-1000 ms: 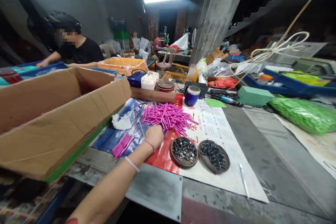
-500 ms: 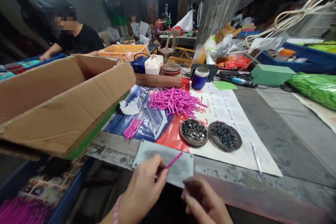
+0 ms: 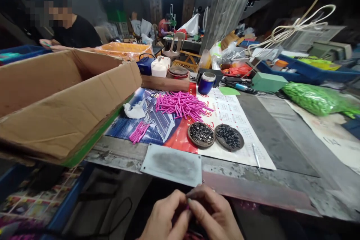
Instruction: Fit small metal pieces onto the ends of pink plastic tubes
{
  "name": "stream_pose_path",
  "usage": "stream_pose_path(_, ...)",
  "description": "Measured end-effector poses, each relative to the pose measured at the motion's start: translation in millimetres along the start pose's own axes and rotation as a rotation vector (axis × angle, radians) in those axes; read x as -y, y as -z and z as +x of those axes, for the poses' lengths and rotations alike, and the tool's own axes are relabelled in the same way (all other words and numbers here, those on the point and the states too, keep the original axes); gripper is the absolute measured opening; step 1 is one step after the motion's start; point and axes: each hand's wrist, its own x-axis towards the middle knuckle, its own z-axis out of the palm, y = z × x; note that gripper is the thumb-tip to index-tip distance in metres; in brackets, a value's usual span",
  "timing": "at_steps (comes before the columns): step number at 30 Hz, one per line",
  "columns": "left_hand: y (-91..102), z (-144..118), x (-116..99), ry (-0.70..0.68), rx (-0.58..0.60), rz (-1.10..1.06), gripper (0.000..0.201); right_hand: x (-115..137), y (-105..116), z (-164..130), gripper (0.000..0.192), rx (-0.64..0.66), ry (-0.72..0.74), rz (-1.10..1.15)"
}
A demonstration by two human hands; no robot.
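My left hand (image 3: 168, 215) and my right hand (image 3: 215, 210) meet in front of the table edge, fingertips touching. Between the fingertips shows a sliver of a thin pink stick (image 3: 187, 207), mostly hidden. The left fingers pinch it; the right fingers are closed, and what they hold is hidden. Beyond the hands lies a pale metal plate (image 3: 171, 164) with a dark smudge. Behind it stand a round dish of small metal pieces (image 3: 200, 135) and a dish of dark screw-like pieces (image 3: 229, 137). A large heap of pink sticks (image 3: 181, 105) and a small bundle (image 3: 138, 132) lie further back.
A big cardboard box (image 3: 64, 116) stands at the left. A blue jar (image 3: 206, 83), a white pen (image 3: 256, 155) and a green block (image 3: 268, 82) lie about the table. A green bag (image 3: 312, 98) is at the right. A co-worker (image 3: 75, 32) sits at the back left.
My left hand has drawn the pink stick back from above the plate toward me. My right hand has come in to meet it. The view has shifted to the right.
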Motion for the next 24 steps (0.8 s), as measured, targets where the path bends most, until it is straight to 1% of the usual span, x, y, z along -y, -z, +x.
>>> stream_pose_path(3,-2.7,4,6,0.042,0.014,-0.109,0.019,2,12,4,0.024,0.021,0.079,-0.156)
stream_pose_path(6,-3.8,7,13,0.146,0.006,-0.226,0.024,2,39,17,0.019,-0.028,0.122,-0.328)
stream_pose_path(8,-3.4,11,18,0.227,0.000,-0.293,0.028,0,61,33,0.014,-0.093,0.182,-0.475)
stream_pose_path(10,-2.6,16,21,0.280,-0.009,-0.339,0.032,-6,81,51,0.012,-0.124,0.249,-0.650)
stream_pose_path(11,-2.3,19,22,0.299,-0.008,-0.358,0.033,-10,90,62,0.012,-0.120,0.273,-0.737)
stream_pose_path(13,-2.2,23,23,0.330,0.014,-0.390,0.037,-17,103,82,0.014,-0.065,0.288,-0.909)
stream_pose_path(15,-2.7,27,25,0.355,0.058,-0.413,0.039,-22,110,99,0.013,0.015,0.281,-1.070)
stream_pose_path(17,-3.0,29,25,0.366,0.099,-0.424,0.041,-25,113,114,0.011,0.083,0.269,-1.172)
stream_pose_path(21,-1.0,32,25,0.378,0.137,-0.413,0.039,-27,114,132,0.004,0.162,0.248,-1.242)
stream_pose_path(24,1.5,32,25,0.359,0.152,-0.383,0.034,-30,113,140,0.006,0.208,0.245,-1.293)
